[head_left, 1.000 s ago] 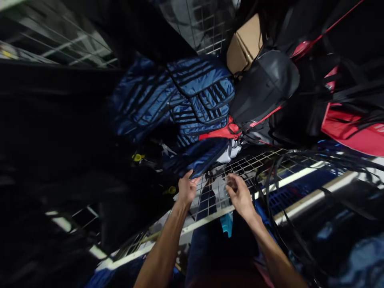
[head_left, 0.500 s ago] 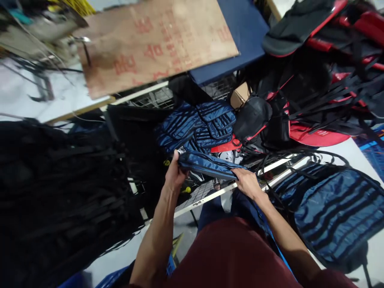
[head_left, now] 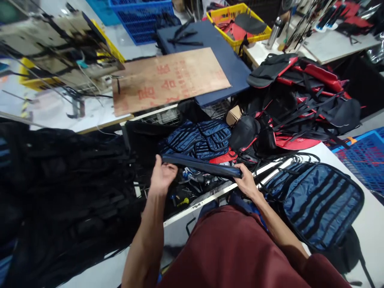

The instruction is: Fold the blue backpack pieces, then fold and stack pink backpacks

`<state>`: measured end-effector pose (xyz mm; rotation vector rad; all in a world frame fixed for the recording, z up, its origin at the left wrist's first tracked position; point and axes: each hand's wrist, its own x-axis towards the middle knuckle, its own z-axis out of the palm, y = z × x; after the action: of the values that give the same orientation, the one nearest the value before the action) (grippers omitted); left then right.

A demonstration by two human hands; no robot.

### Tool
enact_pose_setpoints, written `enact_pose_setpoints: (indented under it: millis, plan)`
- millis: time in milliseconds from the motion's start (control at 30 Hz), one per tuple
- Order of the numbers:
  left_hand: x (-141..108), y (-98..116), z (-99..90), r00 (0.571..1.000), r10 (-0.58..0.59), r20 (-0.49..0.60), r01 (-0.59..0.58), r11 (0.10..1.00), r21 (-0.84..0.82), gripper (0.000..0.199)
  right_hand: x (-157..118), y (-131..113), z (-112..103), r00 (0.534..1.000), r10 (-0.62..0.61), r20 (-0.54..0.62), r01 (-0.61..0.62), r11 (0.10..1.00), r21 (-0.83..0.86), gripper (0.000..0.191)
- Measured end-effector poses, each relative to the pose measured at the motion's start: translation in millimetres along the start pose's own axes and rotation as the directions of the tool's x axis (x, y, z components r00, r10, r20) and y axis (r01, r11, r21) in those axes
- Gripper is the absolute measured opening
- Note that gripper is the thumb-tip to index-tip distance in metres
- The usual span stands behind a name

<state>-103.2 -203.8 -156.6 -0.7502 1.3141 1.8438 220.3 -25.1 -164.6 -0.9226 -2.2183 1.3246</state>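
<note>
A long, narrow dark blue fabric strip (head_left: 201,164) stretches between my two hands above the gap in the workbench. My left hand (head_left: 163,176) is closed on its left end, with the thumb upright against the edge and the other fingers curled below. At the other end, my right hand (head_left: 246,182) pinches the strip near its tip. Just behind it lie blue bag pieces with black stripes (head_left: 198,138). A blue striped backpack (head_left: 324,204) rests on the white table to the right of my right hand.
Black fabric (head_left: 75,200) is heaped at left. Black-and-red bag parts (head_left: 300,100) are piled at right. Behind are a sewing machine (head_left: 60,48), a brown board (head_left: 174,80) and a yellow crate (head_left: 240,24). A pale rail (head_left: 195,206) runs before my body.
The strip has turned from its striped face to a plain, narrower dark side and looks straighter. My left hand has shifted left. The head view has tilted up, showing more of the background.
</note>
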Motion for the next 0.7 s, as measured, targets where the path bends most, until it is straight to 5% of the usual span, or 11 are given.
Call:
enact_pose_setpoints:
  millis: [67, 167, 300, 433, 567, 700]
  plan:
    - [-20.6, -31.0, 6.2, 0.986, -0.051, 0.161, 0.047, 0.998, 0.03, 0.039, 2.1, -11.3, 6.5, 1.0, 0.002, 0.004, -0.002, 0.999, 0.047, 0.032]
    - [-53.1, -89.5, 19.9, 0.894, -0.201, 0.4, 0.122, 0.969, 0.215, 0.036, 4.8, -21.9, 15.4, 0.996, -0.052, 0.067, 0.049, 0.997, 0.055, 0.038]
    - [-74.9, -140.4, 36.4, 0.853, -0.179, 0.49, 0.093, 0.976, 0.195, 0.028, 1.7, -22.2, 10.7, 0.973, -0.147, 0.18, 0.154, 0.988, -0.023, 0.058]
    - [-70.9, -140.0, 43.4, 0.886, -0.154, 0.437, 0.147, 0.988, 0.05, 0.024, -13.2, -8.9, -6.4, 0.951, -0.124, 0.283, 0.18, 0.967, -0.182, 0.085]
    - [-65.2, -128.4, 44.2, 0.917, -0.097, 0.387, 0.112, 0.994, -0.016, 0.019, -26.6, 6.3, -9.3, 0.971, -0.006, 0.239, 0.084, 0.944, -0.318, 0.07]
    - [-63.8, -124.5, 43.2, 0.928, -0.056, 0.369, 0.084, 0.995, -0.06, 0.012, -30.6, 10.0, -6.0, 0.976, -0.016, 0.217, 0.095, 0.93, -0.355, 0.065]
